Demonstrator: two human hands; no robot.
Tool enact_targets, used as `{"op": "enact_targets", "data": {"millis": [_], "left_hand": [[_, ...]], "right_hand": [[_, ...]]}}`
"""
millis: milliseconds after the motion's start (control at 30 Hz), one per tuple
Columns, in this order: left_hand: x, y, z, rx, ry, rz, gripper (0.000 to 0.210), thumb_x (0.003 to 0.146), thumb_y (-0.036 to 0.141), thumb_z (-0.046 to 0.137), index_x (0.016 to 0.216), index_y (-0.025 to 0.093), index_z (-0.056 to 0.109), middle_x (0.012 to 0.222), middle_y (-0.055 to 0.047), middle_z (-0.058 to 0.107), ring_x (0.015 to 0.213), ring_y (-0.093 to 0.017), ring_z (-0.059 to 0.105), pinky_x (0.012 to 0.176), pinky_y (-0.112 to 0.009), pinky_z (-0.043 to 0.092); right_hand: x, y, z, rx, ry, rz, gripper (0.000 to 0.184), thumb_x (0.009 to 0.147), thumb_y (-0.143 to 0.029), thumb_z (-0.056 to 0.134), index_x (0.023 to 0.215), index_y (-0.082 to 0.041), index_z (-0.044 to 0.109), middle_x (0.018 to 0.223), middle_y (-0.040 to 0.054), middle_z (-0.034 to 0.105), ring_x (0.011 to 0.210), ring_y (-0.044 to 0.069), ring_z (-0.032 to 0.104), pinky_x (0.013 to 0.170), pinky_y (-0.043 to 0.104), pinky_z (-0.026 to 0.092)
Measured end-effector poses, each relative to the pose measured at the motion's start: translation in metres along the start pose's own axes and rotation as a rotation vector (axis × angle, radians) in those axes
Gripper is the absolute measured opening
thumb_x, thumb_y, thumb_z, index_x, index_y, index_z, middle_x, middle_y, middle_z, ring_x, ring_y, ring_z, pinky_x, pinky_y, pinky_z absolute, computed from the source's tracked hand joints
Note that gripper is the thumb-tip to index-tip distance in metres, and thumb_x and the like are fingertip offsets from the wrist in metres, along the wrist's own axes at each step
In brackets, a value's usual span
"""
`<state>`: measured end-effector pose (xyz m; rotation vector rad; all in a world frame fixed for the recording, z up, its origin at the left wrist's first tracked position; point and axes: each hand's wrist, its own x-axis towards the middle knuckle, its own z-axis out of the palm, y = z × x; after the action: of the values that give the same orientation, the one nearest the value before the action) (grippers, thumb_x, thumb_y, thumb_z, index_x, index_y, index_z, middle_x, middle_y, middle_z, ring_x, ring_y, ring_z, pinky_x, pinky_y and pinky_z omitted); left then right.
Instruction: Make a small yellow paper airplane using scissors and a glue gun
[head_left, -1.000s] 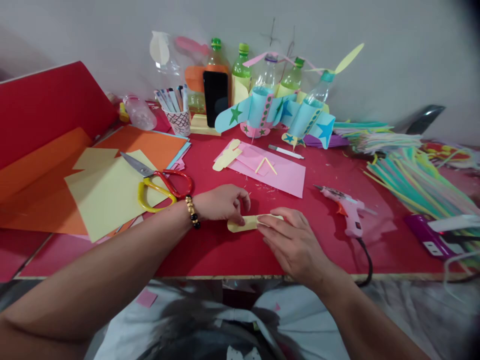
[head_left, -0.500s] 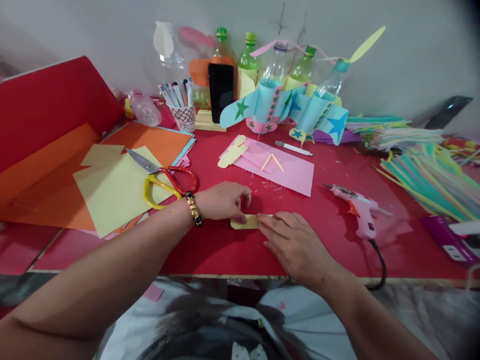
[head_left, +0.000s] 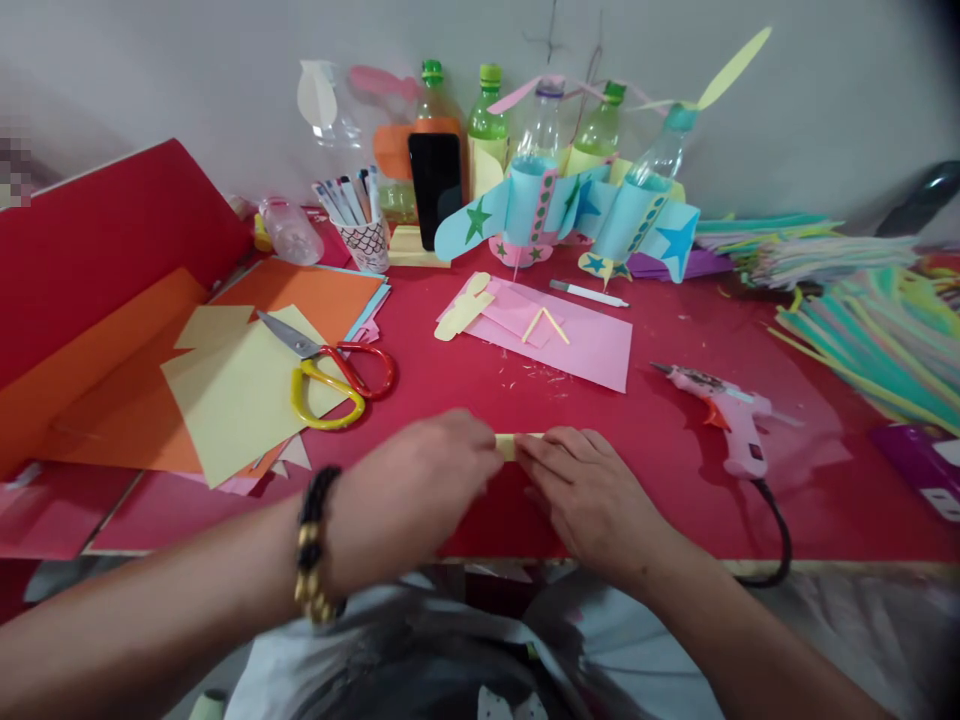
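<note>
A small strip of pale yellow paper (head_left: 506, 447) lies on the red tabletop between my two hands, most of it covered by them. My left hand (head_left: 420, 490), wearing a black and gold bead bracelet, is blurred; its fingers are curled in at the strip's left end, their tips mostly hidden. Resting flat on the right end is my right hand (head_left: 592, 490), fingers stretched out and pressing the paper down. Beyond them lie a yellow propeller-shaped cutout (head_left: 465, 308) and pink paper sheets (head_left: 592, 350) with a bent thin yellow strip (head_left: 546, 322) on top.
Scissors (head_left: 330, 370) lie across yellow paper (head_left: 225, 390) at left. A pink glue gun (head_left: 724, 410) with its cord is at right, near bundled colourful strips (head_left: 870, 330). Behind stand a pen cup (head_left: 364, 240), a phone (head_left: 436, 190) and bottle planes with blue paper wings (head_left: 622, 225).
My left hand has shifted left and nearer to me, turning so that its back covers the strip's left end. My right hand stays in place. The view has shifted slightly.
</note>
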<state>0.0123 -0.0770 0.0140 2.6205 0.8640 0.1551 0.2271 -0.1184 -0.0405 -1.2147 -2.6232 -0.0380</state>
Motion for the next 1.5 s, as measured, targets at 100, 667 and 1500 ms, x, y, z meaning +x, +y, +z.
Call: {"op": "enact_targets", "data": {"millis": [100,667,1500], "left_hand": [[-0.026,0.022,0.030,0.144,0.058,0.022,0.038,0.086,0.018,0.043,0.123,0.020,0.055,0.130,-0.010,0.055,0.123,-0.024,0.048,0.105,-0.038,0.036],[-0.043,0.018,0.070,0.241,0.068,-0.097,0.072,0.088,0.052,0.046,0.144,0.011,0.027,0.151,-0.013,0.027,0.140,-0.027,0.022,0.114,-0.042,0.025],[-0.043,0.017,0.069,0.213,0.064,-0.139,0.071,0.090,0.055,0.039,0.145,0.012,0.026,0.151,-0.009,0.029,0.139,-0.026,0.023,0.113,-0.043,0.029]], "right_hand": [[0.000,-0.001,0.001,0.024,0.017,0.015,0.033,0.090,-0.019,0.047,0.120,-0.013,0.060,0.122,0.0115,0.063,0.104,0.027,0.052,0.085,0.044,0.043],[-0.003,0.001,0.002,0.076,0.058,0.021,0.034,0.091,-0.022,0.047,0.120,-0.011,0.060,0.124,0.0115,0.062,0.107,0.028,0.054,0.091,0.046,0.045],[-0.007,0.006,0.000,0.119,0.103,0.000,0.029,0.089,-0.016,0.050,0.114,-0.008,0.063,0.118,0.0117,0.065,0.106,0.027,0.056,0.091,0.045,0.047]]}}
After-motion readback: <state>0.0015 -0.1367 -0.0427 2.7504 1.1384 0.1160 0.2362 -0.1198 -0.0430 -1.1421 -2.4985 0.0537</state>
